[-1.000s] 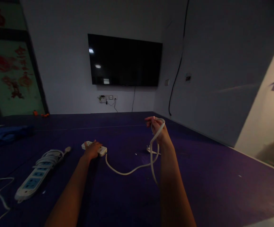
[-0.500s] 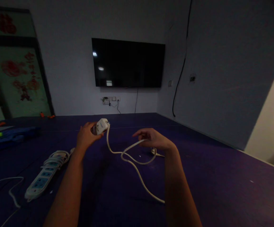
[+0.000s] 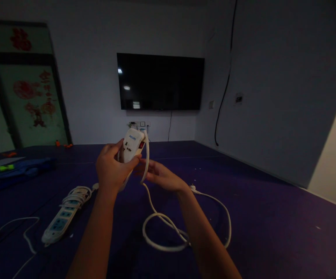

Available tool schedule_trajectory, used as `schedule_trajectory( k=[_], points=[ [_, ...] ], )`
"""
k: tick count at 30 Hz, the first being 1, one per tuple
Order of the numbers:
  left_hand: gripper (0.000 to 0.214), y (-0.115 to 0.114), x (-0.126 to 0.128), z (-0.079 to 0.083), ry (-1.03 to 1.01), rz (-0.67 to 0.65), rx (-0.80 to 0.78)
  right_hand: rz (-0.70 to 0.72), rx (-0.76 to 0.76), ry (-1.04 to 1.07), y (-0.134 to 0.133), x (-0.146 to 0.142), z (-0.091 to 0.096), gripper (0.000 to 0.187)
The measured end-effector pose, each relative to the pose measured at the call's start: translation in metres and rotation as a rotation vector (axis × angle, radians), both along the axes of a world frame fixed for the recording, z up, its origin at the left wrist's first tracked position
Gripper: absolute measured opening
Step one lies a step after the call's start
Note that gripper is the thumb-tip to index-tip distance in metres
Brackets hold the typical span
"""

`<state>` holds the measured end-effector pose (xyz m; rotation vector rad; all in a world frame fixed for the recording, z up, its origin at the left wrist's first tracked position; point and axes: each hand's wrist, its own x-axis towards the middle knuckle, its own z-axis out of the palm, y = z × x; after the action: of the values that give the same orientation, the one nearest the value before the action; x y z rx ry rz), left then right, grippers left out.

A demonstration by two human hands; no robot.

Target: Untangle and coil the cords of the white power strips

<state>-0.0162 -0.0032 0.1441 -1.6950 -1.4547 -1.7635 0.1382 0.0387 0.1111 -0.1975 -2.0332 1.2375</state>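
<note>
Over purple surface (image 3: 261, 221), facing television (image 3: 160, 82), left grip (image 3: 110, 166) clasping power strip (image 3: 132, 142), right grip (image 3: 164, 176) half open at cord (image 3: 147, 151)

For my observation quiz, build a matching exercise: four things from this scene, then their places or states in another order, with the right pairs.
Things
1. Power strip with red switch
2. Blue-socketed power strip
3. Television
4. Long black cable

Places or states
A. Hanging along the right-hand wall
B. Wound with white cord, on the purple surface
C. Held in the left hand
D. Mounted on the far wall

Pairs: 1-C, 2-B, 3-D, 4-A
</note>
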Motion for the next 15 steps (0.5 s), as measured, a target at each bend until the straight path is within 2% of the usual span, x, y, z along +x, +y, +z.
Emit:
schedule_trajectory(
  k=[2, 6, 9, 12, 15],
  points=[
    [0.058, -0.001, 0.005, -0.001, 0.028, -0.023, 0.011, -0.016, -0.004, 0.082, -0.004, -0.005, 0.004, 0.054],
    [0.058, -0.003, 0.014, -0.002, 0.067, -0.060, 0.062, -0.080, -0.029, 0.179, -0.009, -0.007, 0.008, 0.040],
    [0.058, -0.002, 0.015, -0.001, 0.065, -0.157, 0.017, -0.091, -0.115, 0.218, -0.005, -0.003, 0.007, 0.044],
    [0.063, 0.001, 0.015, -0.002, 0.080, -0.306, -0.101, -0.246, -0.210, 0.309, 0.003, 0.002, 0.004, 0.052],
    [0.082, 0.008, 0.017, -0.009, 0.147, -0.446, -0.247, -0.461, -0.303, 0.441, 0.011, 0.005, 0.002, 0.052]
  ],
)
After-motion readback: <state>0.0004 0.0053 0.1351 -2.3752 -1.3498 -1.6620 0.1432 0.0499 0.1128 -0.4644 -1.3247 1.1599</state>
